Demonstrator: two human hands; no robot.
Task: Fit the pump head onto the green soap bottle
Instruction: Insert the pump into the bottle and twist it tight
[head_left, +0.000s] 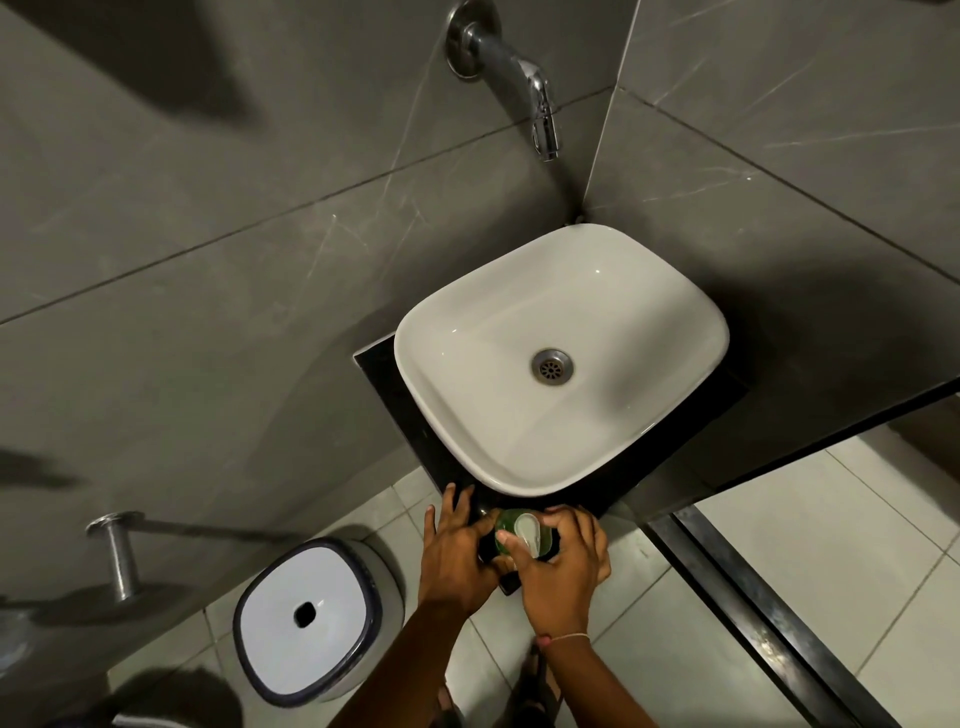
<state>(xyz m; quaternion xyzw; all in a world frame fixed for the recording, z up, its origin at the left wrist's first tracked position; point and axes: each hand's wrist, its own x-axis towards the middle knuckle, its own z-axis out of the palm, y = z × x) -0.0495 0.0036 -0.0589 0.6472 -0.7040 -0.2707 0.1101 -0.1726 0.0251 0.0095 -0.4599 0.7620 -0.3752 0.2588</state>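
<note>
1. The green soap bottle (503, 526) stands on the counter's (382, 384) front corner, just before the basin (467, 322), likely so both hands can reach it
2. The left hand (457, 553) lays fairly straight fingers (448, 501) beside the bottle, apparently bracing it
3. The right hand (560, 569) curls narrowly round the white pump head (527, 535), atop the bottle

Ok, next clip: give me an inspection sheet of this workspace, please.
Surface: black counter under white sink.
Job's things: green soap bottle upright at the counter's front edge; white pump head on its top.
Clutter: nothing seen.
Grippers: left hand rests straight-fingered against the bottle; right hand grips the pump head.
Cables: nothing seen.
Surroundings: wall tap, grey wall tiles, lidded bin on the floor, metal wall fitting.
</note>
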